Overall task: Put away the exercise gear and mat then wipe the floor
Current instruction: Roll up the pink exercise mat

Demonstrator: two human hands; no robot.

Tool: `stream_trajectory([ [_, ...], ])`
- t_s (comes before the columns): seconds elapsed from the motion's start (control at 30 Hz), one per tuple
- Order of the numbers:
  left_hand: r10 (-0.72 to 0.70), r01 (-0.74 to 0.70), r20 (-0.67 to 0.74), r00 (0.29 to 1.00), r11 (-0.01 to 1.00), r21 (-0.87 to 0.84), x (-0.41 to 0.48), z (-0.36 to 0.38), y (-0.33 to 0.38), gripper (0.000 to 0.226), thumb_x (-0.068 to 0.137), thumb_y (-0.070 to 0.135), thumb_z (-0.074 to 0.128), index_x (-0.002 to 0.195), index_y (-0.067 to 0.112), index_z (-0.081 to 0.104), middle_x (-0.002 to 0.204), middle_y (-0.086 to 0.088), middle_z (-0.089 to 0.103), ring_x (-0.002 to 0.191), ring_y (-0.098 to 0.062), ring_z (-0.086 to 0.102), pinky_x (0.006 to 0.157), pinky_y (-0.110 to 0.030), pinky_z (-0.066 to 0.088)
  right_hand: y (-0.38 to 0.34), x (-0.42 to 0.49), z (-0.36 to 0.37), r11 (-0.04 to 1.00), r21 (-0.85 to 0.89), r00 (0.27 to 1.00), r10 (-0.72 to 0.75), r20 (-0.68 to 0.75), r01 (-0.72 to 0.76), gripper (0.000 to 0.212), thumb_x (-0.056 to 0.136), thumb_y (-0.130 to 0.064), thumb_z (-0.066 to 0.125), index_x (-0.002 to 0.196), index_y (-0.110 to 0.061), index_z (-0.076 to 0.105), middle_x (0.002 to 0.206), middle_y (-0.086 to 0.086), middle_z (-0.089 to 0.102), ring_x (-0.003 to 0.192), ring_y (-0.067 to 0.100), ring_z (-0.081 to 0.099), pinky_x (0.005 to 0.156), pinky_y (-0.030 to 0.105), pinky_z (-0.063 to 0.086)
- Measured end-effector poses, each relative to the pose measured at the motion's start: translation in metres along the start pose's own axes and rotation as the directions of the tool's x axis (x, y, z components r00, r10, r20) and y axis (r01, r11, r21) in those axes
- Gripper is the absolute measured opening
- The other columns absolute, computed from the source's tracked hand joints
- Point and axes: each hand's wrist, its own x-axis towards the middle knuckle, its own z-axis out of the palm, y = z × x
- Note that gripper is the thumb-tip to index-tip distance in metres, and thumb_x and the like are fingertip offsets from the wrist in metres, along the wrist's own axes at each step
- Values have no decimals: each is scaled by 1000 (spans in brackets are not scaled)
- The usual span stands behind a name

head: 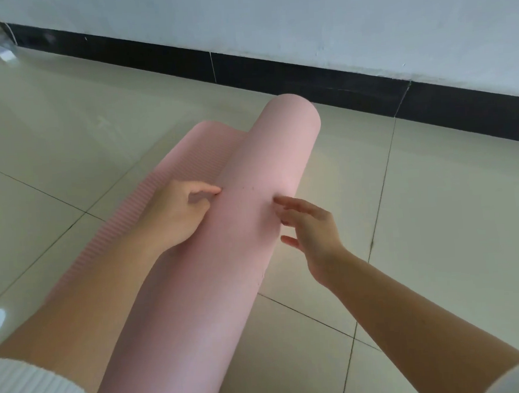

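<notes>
Left hand (179,215) presses curled fingers against the rolled pink mat (252,196) on the tiled floor (434,200), grasping nothing; right hand (311,226) hovers loose alongside

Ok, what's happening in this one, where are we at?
A person is rolling up a pink exercise mat on a tiled floor beside a wall. Most of it is already a thick roll; a ribbed flat stretch remains unrolled on the left. The left hand rests where the roll meets the flat part, fingers curled against the roll. The right hand is open at the roll's right side, fingertips touching or nearly so. No other gear or cloth is in view.
</notes>
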Motion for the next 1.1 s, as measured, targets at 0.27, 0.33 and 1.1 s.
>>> stream_trajectory([
  [0.27, -194, 232, 194, 962, 952, -199, -13, -15, -33, 68, 59, 72, 66, 123, 62, 45, 124, 9, 57, 108, -9, 58, 99, -35, 45, 22, 6, 42, 922, 60, 904, 359, 231, -382, 78, 66, -65, 72, 131, -30, 47, 128, -2, 56, 110, 25, 58, 90, 50, 50],
  [0.33, -179, 229, 223, 958, 948, -223, -17, -12, -30, 70, 55, 72, 68, 120, 66, 43, 126, 9, 56, 111, -9, 58, 102, -37, 43, 21, 4, 35, 913, 117, 908, 361, 215, -391, 55, 75, -54, 69, 121, -29, 54, 121, 2, 59, 104, 26, 61, 87, 46, 52],
  [1.1, 115, 100, 426, 897, 887, -450, -160, 210, 189, 71, 62, 70, 66, 127, 61, 37, 114, 13, 59, 106, -10, 60, 96, -38, 49, 13, -140, -309, 910, -90, 909, 390, -145, -405, 52, 78, -47, 64, 123, -22, 56, 114, 14, 60, 99, 34, 62, 74, 43, 54],
])
